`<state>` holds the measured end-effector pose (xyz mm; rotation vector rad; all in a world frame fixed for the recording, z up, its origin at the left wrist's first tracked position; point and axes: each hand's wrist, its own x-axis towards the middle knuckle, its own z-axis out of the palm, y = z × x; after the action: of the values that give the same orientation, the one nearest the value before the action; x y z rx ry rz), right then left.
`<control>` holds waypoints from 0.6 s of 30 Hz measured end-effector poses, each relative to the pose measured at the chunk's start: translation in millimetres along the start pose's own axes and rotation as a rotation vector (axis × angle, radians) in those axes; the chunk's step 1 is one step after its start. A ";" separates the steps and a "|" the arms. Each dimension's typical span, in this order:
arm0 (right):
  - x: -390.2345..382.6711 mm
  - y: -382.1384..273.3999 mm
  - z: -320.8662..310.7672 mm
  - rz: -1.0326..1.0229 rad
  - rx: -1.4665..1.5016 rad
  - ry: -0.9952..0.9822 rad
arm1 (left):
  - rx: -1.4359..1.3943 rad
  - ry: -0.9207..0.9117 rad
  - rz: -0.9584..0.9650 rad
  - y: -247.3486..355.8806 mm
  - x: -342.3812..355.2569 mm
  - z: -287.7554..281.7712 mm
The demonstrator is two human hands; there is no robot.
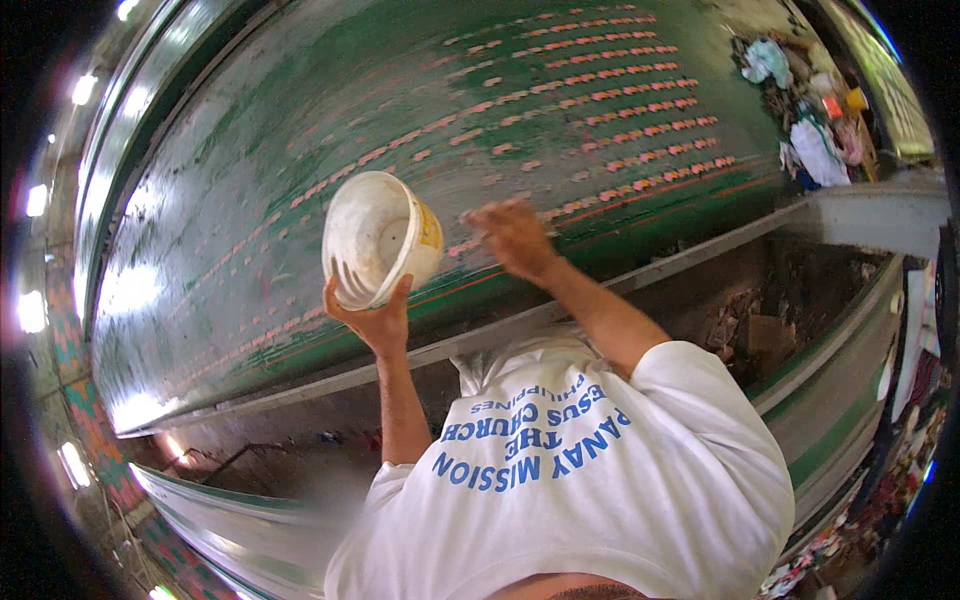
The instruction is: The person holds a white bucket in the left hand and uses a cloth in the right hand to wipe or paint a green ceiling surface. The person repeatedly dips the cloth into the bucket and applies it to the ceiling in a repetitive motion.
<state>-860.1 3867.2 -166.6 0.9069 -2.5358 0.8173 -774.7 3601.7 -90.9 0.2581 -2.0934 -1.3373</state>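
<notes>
My left hand [378, 325] grips the lower rim of a white plastic bucket [345, 215] with a yellow patch on its side. The bucket is tilted so its pale inside shows, and I see nothing loose in it. To its right, my right hand [515, 240] is over the green table [250, 180], close to the nearest row of small pink marks [640, 187]. Motion blurs its fingers, so whether they hold anything is unclear. More pink rows run across the table, crisp at the right and faded or smeared toward the left.
A metal rail [690, 262] edges the table on my side. At the far right lies a heap of rags [818, 150] with an orange-red item and a yellow cup. Behind me, a trough holds brown scraps [770, 330], and another long green-and-white table [840, 400] runs alongside.
</notes>
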 end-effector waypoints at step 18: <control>-69.0 255.6 -151.0 0.636 -0.278 0.510 | 0.021 0.041 -0.164 81.8 -89.7 64.9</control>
<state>-960.8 4154.3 -184.7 -0.2047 -2.3737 0.7069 -730.3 3730.9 -74.3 0.4716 -2.0897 -1.3927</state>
